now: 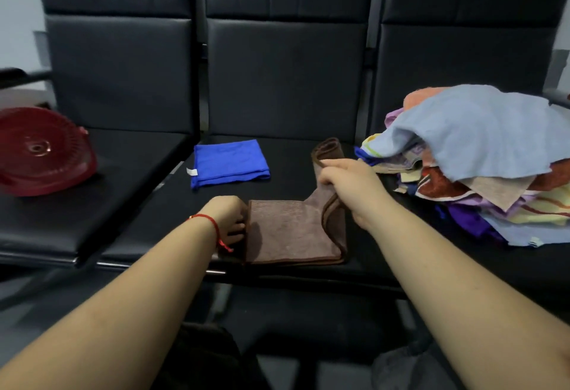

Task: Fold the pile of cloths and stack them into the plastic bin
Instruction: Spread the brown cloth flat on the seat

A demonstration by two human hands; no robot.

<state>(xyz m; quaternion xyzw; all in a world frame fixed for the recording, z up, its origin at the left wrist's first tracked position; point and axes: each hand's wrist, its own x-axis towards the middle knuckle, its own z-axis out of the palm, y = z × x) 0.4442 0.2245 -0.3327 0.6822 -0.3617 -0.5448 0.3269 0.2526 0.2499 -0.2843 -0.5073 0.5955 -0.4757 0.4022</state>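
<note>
A row of black padded seats (pixel 277 87) fills the frame. At the left edge a red slatted plastic bin (pixel 43 152) is seen tipped on a seat, with nothing visible inside it. A folded blue cloth (pixel 229 161), bearing a small white tag with no legible writing, lies at centre. Below it a brown cloth (pixel 293 232) is pinned at its left edge by the curled fingers of the left hand (pixel 229 223), while its far end is lifted and gripped by the right hand (pixel 351 183). The pile of cloths (pixel 481 167) is heaped at the right.
</note>
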